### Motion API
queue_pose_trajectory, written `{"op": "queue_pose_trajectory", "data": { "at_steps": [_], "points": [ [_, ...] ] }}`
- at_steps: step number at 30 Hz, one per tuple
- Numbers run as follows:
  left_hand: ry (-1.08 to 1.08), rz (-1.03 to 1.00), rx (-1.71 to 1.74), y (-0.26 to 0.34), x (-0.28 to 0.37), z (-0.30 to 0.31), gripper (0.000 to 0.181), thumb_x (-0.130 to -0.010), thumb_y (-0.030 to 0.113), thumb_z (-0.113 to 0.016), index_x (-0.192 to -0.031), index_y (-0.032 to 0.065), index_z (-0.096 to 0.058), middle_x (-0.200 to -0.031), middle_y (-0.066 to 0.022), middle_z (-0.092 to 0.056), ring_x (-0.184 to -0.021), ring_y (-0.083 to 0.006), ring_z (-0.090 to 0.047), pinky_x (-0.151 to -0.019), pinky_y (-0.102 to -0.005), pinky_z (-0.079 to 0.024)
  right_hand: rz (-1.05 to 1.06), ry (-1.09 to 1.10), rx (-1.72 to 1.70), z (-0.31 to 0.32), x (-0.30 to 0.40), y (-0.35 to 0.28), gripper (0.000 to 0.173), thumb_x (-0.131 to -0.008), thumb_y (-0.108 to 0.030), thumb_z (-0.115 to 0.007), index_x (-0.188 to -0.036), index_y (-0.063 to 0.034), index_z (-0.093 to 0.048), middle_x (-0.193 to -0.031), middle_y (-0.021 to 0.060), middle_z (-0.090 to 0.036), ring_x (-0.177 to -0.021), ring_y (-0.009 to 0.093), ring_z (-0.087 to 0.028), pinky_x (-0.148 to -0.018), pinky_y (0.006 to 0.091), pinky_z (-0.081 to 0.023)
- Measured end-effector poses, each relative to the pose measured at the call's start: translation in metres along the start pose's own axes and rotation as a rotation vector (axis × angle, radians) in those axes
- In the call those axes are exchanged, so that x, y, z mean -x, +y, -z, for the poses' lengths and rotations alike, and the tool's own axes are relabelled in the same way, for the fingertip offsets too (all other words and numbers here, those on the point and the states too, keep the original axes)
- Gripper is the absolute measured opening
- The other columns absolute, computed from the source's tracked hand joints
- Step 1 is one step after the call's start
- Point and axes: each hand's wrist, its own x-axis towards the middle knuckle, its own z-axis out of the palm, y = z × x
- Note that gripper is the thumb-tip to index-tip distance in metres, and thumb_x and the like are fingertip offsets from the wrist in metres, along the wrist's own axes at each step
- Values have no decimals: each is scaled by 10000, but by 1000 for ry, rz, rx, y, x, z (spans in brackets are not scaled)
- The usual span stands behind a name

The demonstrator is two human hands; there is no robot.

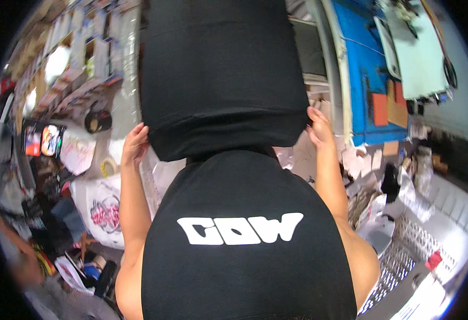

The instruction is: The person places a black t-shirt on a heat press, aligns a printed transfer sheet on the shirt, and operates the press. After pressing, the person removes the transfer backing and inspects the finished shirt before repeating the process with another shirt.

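Note:
A black fabric garment [224, 68], probably a T-shirt, lies spread in front of me on a long narrow support that it mostly hides. Its near edge hangs in loose folds close to my body. My left hand [136, 145] pinches the cloth at the near left side, fingertips on the edge. At the near right side my right hand [319, 127] grips the opposite edge between thumb and fingers. Both arms are stretched forward about level with each other. The black sleeveless top [242, 272] I wear bears white lettering.
Right: a blue-topped table [362, 60] with an orange block [379, 110], and a plastic crate [394, 268]. Left: a lit screen [43, 140], a dark tape roll [105, 121], a yellow tape roll [109, 167] and a printed white bag [98, 208]. Another person [74, 302] is at lower left.

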Motion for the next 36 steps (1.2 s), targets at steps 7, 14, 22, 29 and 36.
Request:
{"op": "queue_pose_trajectory", "data": {
  "at_steps": [7, 14, 22, 29, 36],
  "points": [
    [-118, -69, 198, 1, -1, -28, 208, -955, 154, -630, -1117, 31, -591, -995, -57, -682, -821, -111, -654, -726, -251, -556, 134, -222, -132, 14, 0, 3, 286, -990, -231, -574, -1182, -19, -576, -1145, 99, -662, -1065, 223, -622, -968, 362, -483],
    [17, -95, 136, -17, 2, -23, 231, -941, 121, -640, -1129, -8, -603, -1028, -81, -687, -896, -147, -665, -840, -306, -545, 239, -84, 238, 12, -27, 14, 291, -1015, -233, -532, -1162, 11, -593, -1120, 135, -673, -998, 233, -648, -922, 346, -517],
    [684, -455, -690, -40, 17, 2, 203, -884, 170, -663, -1025, 29, -702, -868, -90, -711, -780, -149, -648, -718, -298, -522, 125, -43, 442, -1, -27, 16, 374, -1012, -269, -528, -1256, 10, -579, -1131, 123, -664, -929, 230, -646, -775, 318, -525],
    [1535, -654, -672, 18, 93, 118, 169, -880, 194, -642, -948, 56, -712, -835, -154, -711, -783, -288, -694, -696, -383, -528, 855, 200, 1027, -55, 27, -46, 213, -919, -179, -677, -1043, -5, -684, -946, 75, -693, -839, 181, -647, -792, 290, -509],
    [1500, -547, -1138, 127, 88, 170, 190, -846, 197, -668, -994, 92, -724, -927, -151, -716, -871, -330, -682, -781, -431, -530, 1043, -13, 1063, -144, 61, -74, 172, -914, -150, -656, -995, -1, -683, -984, 103, -673, -887, 213, -629, -820, 321, -495]
  ]
}}
